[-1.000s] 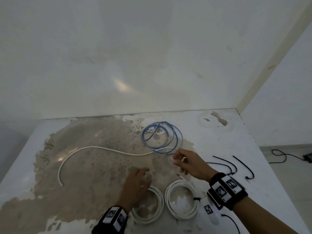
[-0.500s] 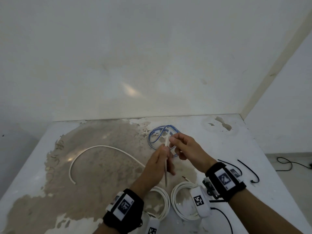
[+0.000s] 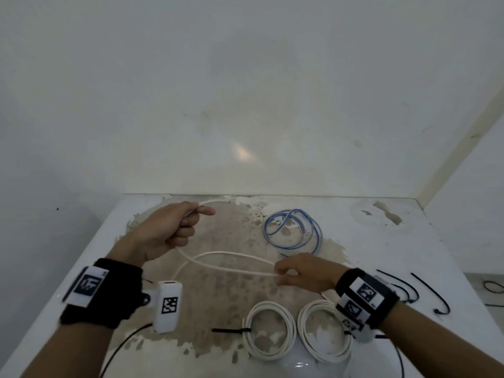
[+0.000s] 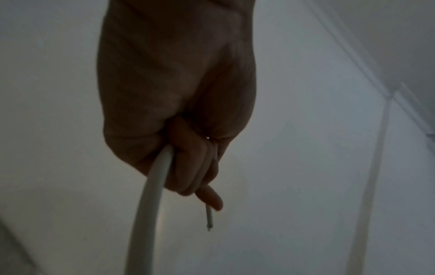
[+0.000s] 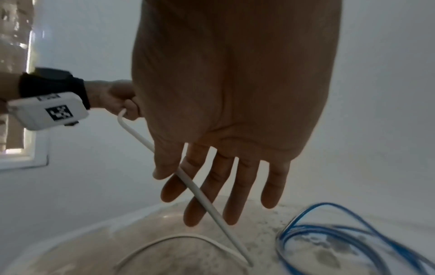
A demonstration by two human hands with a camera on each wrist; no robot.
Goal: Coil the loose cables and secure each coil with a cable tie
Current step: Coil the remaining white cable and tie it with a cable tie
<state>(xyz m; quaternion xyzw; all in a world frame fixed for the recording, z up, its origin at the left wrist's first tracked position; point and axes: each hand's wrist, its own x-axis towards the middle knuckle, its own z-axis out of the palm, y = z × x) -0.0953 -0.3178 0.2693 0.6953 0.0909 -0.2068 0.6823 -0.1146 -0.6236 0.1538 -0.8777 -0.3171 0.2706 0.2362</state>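
Observation:
A loose white cable (image 3: pixel 231 261) runs between my two hands above the table (image 3: pixel 381 249). My left hand (image 3: pixel 188 222) grips it in a fist at the far left, and a short end (image 3: pixel 215 201) sticks out past the thumb. In the left wrist view the cable (image 4: pixel 150 195) leaves the fist (image 4: pixel 188 167) downward. My right hand (image 3: pixel 281 274) pinches the cable further along; the right wrist view shows the thumb (image 5: pixel 162 167) pressing the cable (image 5: pixel 207 201) against the index finger. Between the hands the cable forms one wide loop.
A loose blue cable (image 3: pixel 293 233) lies at the back right of the table. Two white coils (image 3: pixel 268 332) (image 3: pixel 324 334), each with a black tie, lie near the front edge. Spare black cable ties (image 3: pixel 401 285) lie at the right. A wall stands behind.
My hands were close together on the white cable half a second ago. Now they have drawn apart, the left going far left and the right going right, with the cable looped between them.

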